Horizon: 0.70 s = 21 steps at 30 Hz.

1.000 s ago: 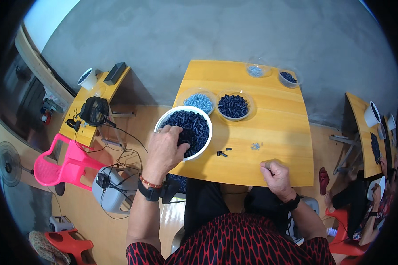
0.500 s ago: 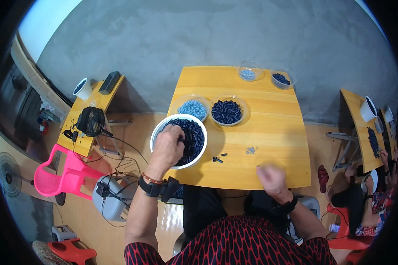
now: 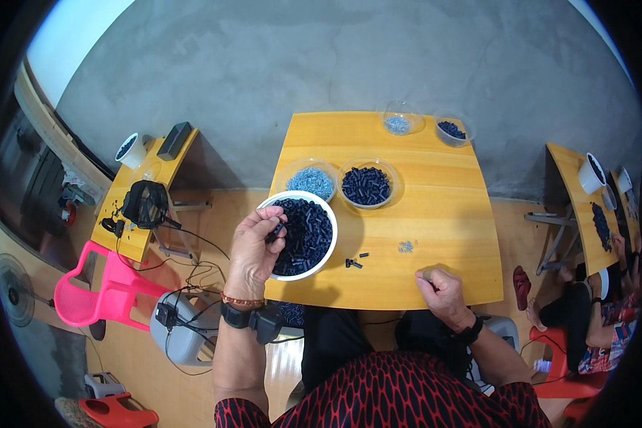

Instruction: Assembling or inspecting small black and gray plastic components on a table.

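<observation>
My left hand (image 3: 255, 246) is over the left rim of a white bucket (image 3: 333, 246) at the table's near left edge. Its fingers pinch a small dark plastic cylinder, partly hidden. Many dark cylindrical pieces (image 3: 308, 232) fill the bucket. My right hand (image 3: 446, 294) rests closed on the near right edge of the table; what it holds, if anything, is hidden. Between the hands lie a few loose dark cylinders (image 3: 354, 263) and a little heap of small silvery pieces (image 3: 405, 247).
Behind the bucket stand a clear bowl of small silvery-blue pieces (image 3: 311, 182) and a clear bowl of dark cylinders (image 3: 366, 186). Two more clear tubs (image 3: 451, 132) sit at the table's far right. Cables and a pink chair (image 3: 103, 285) are left; another person works at right.
My left hand has risen out of the pieces to the bucket's left rim, now with a dark cylinder showing in its fingers. My right hand has come to rest on the table edge.
</observation>
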{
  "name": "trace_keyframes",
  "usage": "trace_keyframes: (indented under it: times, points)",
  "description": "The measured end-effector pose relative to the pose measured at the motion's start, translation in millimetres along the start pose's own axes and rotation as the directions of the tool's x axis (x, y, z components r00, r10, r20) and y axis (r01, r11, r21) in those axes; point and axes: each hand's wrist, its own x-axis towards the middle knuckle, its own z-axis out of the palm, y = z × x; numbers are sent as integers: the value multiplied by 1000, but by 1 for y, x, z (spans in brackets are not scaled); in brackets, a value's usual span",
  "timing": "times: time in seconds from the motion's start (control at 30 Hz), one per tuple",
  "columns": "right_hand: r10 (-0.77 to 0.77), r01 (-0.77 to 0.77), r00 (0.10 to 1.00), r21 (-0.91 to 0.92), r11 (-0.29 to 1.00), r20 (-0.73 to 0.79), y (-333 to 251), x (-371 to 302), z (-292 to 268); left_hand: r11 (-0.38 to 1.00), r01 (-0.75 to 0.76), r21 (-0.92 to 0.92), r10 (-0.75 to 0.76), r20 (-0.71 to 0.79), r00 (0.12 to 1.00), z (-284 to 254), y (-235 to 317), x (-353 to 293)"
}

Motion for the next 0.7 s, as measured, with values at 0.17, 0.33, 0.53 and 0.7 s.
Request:
trace_keyframes:
  times: [0.17, 0.33, 0.53, 0.7]
  points:
    - [4, -4, 1000, -25, 1000, -11, 3, -1, 3, 963, 84, -257, -66, 78, 995, 6, 4, 1]
    - [-39, 38, 999, -36, 999, -23, 1, 2, 3, 888, 82, -452, -9, 163, 987, -5, -1, 5]
    - [3, -3, 1000, -5, 1000, 3, 0, 3, 1, 880, 100, -465, -33, 150, 988, 7, 2, -8]
    - [-23, 23, 1000, -34, 999, -1, -2, 3, 3, 789, 27, -613, 4, 48, 999, -3, 2, -11]
